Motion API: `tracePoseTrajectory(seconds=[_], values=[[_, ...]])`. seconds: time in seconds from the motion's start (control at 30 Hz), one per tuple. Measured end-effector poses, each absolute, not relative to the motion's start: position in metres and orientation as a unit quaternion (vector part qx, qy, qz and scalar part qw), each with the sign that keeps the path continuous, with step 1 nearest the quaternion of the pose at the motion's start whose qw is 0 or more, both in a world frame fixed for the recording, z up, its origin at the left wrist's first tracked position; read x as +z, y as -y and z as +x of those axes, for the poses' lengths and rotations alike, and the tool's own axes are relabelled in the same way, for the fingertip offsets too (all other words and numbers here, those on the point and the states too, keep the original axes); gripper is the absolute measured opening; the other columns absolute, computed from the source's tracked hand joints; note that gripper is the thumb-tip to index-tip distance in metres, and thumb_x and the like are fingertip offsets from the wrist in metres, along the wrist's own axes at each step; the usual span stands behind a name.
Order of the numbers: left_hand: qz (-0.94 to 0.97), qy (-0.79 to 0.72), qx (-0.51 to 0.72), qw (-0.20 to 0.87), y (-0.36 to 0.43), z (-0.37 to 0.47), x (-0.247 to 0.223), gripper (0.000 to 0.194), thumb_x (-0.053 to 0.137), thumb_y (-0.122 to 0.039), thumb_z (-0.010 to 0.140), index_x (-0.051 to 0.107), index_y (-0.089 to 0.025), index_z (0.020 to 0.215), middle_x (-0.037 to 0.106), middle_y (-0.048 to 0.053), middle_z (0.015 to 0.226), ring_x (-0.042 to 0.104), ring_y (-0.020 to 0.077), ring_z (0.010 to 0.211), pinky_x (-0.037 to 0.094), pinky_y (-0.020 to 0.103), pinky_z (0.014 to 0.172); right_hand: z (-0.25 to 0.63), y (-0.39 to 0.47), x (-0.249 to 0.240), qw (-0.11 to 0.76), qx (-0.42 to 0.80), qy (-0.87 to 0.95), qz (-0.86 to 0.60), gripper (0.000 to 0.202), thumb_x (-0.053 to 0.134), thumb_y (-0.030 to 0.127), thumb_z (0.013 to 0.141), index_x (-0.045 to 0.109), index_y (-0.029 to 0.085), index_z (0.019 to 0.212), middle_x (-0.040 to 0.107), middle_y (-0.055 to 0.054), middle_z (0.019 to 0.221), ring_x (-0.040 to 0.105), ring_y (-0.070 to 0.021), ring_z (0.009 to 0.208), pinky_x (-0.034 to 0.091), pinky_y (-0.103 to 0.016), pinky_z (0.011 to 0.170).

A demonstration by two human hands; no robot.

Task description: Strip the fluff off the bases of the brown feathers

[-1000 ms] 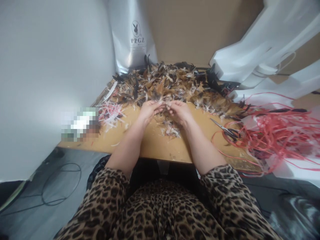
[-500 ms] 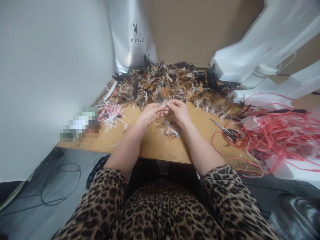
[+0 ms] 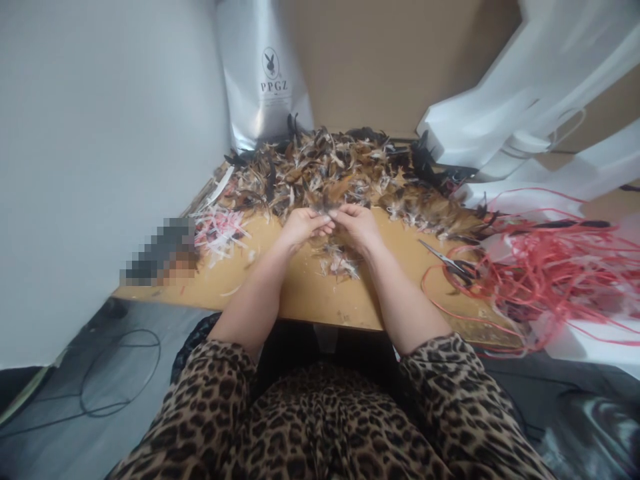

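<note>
My left hand (image 3: 303, 227) and my right hand (image 3: 357, 225) meet over the middle of the wooden table (image 3: 320, 303). Between their pinched thumbs and fingers is a small bunch of brown feathers (image 3: 334, 197), its tips fanning away from me. Just behind it lies a wide heap of brown and black feathers (image 3: 320, 160). Loose feather scraps (image 3: 343, 263) with pale fluff lie on the table below my wrists. How the bases of the bunch sit between the fingertips is too small to make out.
At the right are scissors (image 3: 447, 259) with dark handles and a tangle of red plastic strips (image 3: 565, 273). Pink and white shreds (image 3: 220, 230) lie at the left. A silver bag (image 3: 267, 113) stands behind the heap. A row of tied feather bunches (image 3: 435, 210) rests at right.
Both hands stay together in nearly the same spot. The feathers between the fingers have spread a little and show more grey and brown. The view has shifted slightly.
</note>
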State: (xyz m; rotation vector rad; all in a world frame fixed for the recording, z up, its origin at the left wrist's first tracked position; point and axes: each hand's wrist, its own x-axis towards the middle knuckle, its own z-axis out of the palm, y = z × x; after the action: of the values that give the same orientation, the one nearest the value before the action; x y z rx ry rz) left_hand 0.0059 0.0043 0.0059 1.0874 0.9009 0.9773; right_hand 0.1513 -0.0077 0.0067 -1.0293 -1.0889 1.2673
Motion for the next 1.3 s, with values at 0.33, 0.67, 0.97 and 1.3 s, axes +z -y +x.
tracePoseTrajectory(seconds=[0.33, 0.67, 0.97, 1.3], values=[[0.529, -0.391, 0.37, 0.656, -0.005, -0.002, 0.006, 0.017, 0.074, -0.023, 0.072, 0.07, -0.006, 0.074, 0.072, 0.011, 0.074, 0.065, 0.0091, 0.057, 0.049, 0.017, 0.053, 0.153, 0.01, 0.008, 0.545, 0.526, 0.471, -0.452, 0.029, 0.078, 0.039, 0.053, 0.058, 0.018, 0.055, 0.054, 0.005, 0.052, 0.045, -0.0084, 0.052, 0.034, -0.023, 0.053], [0.589, -0.434, 0.337, 0.592, -0.004, -0.003, 0.011, 0.01, 0.068, -0.014, 0.075, 0.068, -0.006, 0.069, 0.071, 0.01, 0.066, 0.063, 0.0096, 0.053, 0.05, 0.019, 0.052, 0.153, 0.014, 0.012, 0.49, 0.415, 0.588, -0.491, 0.027, 0.07, 0.037, 0.06, 0.054, 0.017, 0.053, 0.047, 0.006, 0.05, 0.038, -0.0074, 0.052, 0.029, -0.023, 0.052], [0.609, -0.46, 0.334, 0.552, -0.008, 0.004, 0.002, 0.015, 0.056, -0.003, 0.077, 0.068, -0.008, 0.07, 0.067, 0.004, 0.057, 0.063, 0.0089, 0.051, 0.05, 0.019, 0.054, 0.147, 0.01, 0.003, 0.498, 0.32, 0.598, -0.54, 0.025, 0.065, 0.036, 0.064, 0.049, 0.018, 0.056, 0.043, 0.004, 0.052, 0.037, -0.0097, 0.056, 0.027, -0.024, 0.052], [0.567, -0.429, 0.361, 0.603, -0.003, 0.009, 0.004, 0.008, 0.063, -0.011, 0.077, 0.07, -0.008, 0.077, 0.07, 0.006, 0.068, 0.066, 0.0095, 0.059, 0.052, 0.02, 0.061, 0.16, 0.003, 0.001, 0.485, 0.305, 0.603, -0.556, 0.036, 0.064, 0.039, 0.064, 0.039, 0.019, 0.049, 0.031, 0.007, 0.05, 0.028, -0.0074, 0.053, 0.021, -0.025, 0.05]])
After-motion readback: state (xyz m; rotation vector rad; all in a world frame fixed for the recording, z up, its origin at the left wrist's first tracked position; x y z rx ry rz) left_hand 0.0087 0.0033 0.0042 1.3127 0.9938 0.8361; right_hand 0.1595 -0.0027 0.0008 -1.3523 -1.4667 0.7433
